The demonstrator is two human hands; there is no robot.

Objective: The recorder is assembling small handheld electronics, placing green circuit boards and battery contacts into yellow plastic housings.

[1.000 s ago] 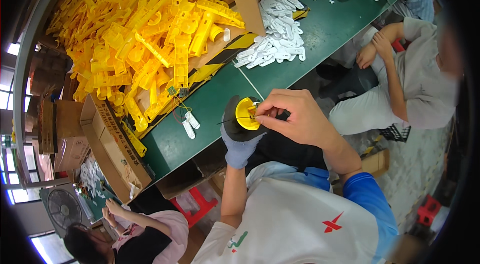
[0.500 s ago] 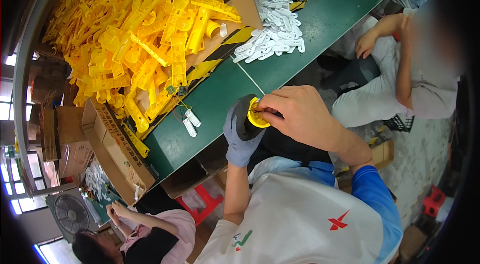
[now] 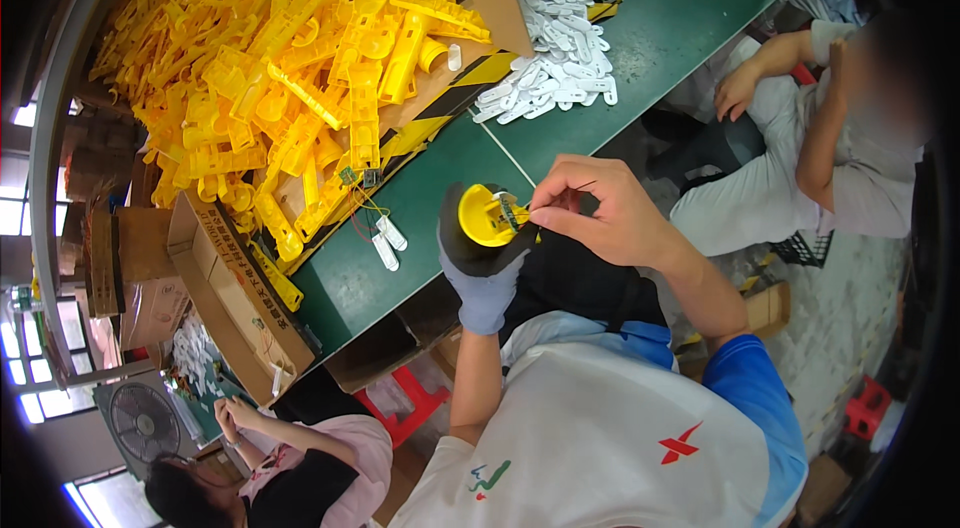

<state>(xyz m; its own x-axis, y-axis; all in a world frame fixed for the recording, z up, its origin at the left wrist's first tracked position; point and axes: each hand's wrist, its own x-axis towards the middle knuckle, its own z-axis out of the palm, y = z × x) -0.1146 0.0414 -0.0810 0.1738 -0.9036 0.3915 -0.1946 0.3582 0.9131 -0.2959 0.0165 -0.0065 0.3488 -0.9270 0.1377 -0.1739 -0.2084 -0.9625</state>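
Observation:
My left hand (image 3: pixel 474 273), in a grey-and-black glove, grips a yellow plastic housing (image 3: pixel 476 216) whose round, cup-like end faces up. A small green circuit board (image 3: pixel 516 215) shows at the right side of that housing. Close beside it, my bare right hand (image 3: pixel 608 213) is closed, thumb and forefinger pinched on a thin dark wire (image 3: pixel 577 190) by the board. How the wire joins the board is too small to tell. The rest of the housing is hidden by the glove.
A large heap of yellow plastic parts (image 3: pixel 300 78) covers the bench (image 3: pixel 670 38) at the upper left. White plastic pieces (image 3: pixel 565 48) lie beyond my hands. Small wired white parts (image 3: pixel 387 240) rest near the edge. An open cardboard box (image 3: pixel 235 293) stands left. Seated people are at both sides.
My left hand has shifted slightly left and turned the housing so its round end shows more. My right fingers have drawn back from inside the rim to its right side.

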